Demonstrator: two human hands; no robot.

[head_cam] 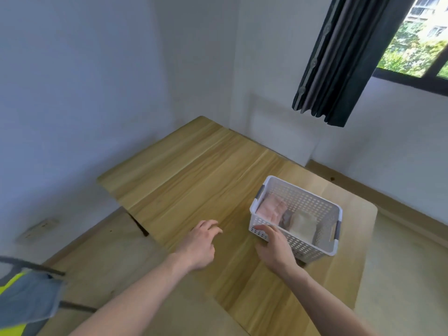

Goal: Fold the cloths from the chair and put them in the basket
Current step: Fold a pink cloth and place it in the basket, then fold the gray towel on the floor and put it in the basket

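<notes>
A white perforated basket (312, 204) stands on the wooden table (194, 180) towards its right side. Inside lie a folded pink cloth (270, 210), a folded cream cloth (303, 225) and a sliver of grey cloth (286, 218) between them. My right hand (275, 248) reaches to the basket's near left corner, with the fingers at its wall; nothing is gripped. My left hand (200, 243) hovers over the bare table left of the basket, fingers relaxed, holding nothing. At the lower left edge, blue denim (29, 297) and a yellow-green cloth (12, 282) hang on a dark chair frame (48, 270).
White walls close the table's far and left sides. A dark curtain (339, 61) hangs by a window at the upper right. A wall socket (38, 229) sits low on the left wall. Pale floor surrounds the table.
</notes>
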